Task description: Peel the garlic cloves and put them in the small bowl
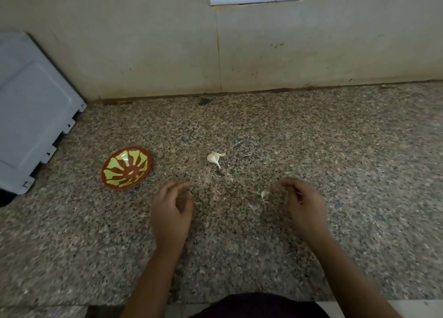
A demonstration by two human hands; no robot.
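both hands over speckled granite counter (335,138), fingers curled, blurred. left hand (171,212) near small bowl (127,167), red with green pattern. garlic piece (214,157) lies on counter right of bowl, beyond both hands. white peel scrap (263,194) at right hand (303,205) fingertips, held or not unclear. grey appliance (31,106) far left.

Left hand (171,212) and right hand (303,206) hover apart, fingers (178,188) seemingly loosely curled.

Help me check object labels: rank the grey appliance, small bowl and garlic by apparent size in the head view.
1. grey appliance, partly cut off by the frame
2. small bowl
3. garlic, clearly smallest
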